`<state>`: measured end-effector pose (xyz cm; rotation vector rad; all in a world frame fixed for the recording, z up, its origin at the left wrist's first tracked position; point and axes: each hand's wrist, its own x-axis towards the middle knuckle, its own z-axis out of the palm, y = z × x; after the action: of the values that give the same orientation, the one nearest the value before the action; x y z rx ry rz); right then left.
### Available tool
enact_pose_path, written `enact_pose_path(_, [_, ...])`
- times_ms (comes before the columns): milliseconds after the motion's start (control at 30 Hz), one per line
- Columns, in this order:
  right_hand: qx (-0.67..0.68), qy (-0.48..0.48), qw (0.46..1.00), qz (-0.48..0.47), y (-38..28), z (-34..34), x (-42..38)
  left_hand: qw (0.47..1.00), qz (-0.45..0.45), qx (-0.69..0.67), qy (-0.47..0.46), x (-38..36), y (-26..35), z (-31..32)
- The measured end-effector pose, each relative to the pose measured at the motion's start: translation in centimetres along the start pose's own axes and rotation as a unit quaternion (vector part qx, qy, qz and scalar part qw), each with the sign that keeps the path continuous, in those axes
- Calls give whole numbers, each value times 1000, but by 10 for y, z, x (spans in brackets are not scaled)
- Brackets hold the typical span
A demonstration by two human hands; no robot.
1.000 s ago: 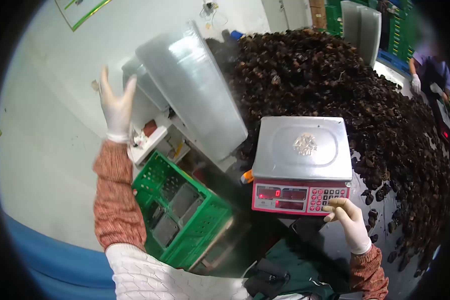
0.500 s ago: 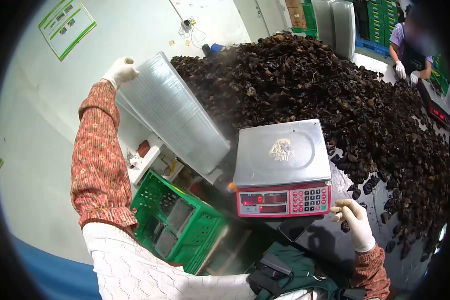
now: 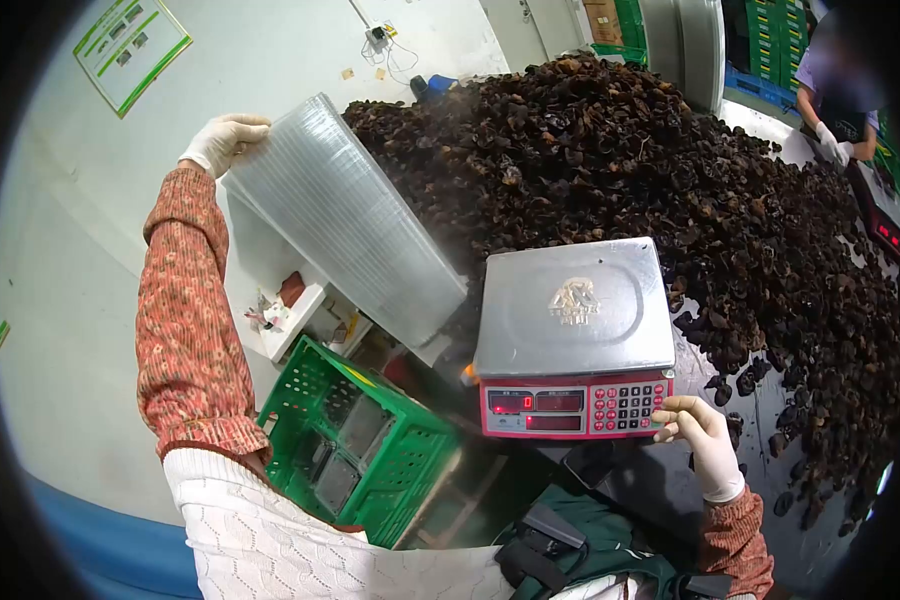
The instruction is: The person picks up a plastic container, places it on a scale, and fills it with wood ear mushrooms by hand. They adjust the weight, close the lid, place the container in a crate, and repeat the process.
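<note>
The left hand point(image 3: 220, 145) curls at the stacked trays point(image 3: 355, 230), grip unclear; parting one would call for fine pinching; the scale point(image 3: 576, 330) lies beside the empty, half-curled right hand point(image 3: 706, 448).

White wall point(image 3: 80, 250) with a green-edged poster point(image 3: 130, 52)

The scale point(image 3: 577, 330) is silver and red, the crate point(image 3: 410, 475) green
</note>
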<state>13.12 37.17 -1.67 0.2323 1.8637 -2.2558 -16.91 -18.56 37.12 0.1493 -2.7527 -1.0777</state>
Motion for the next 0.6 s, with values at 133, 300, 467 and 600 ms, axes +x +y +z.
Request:
enact_pose_path(133, [-1, 12, 1000, 1, -2, -4, -3, 999, 17, -12, 39, -2, 2, 6])
enact_pose_path(300, [22, 22, 999, -7, 10, -13, -7, 991, 39, -28, 123, -7, 3, 20])
enact_pose_path(467, [27, 33, 999, -4, 13, -18, -13, 973, 74, -60, 210, -2, -6, 34])
enact_pose_path(600, [34, 50, 998, -1, 17, -23, -16, 971, 92, 180, 125, 18, -3, 24])
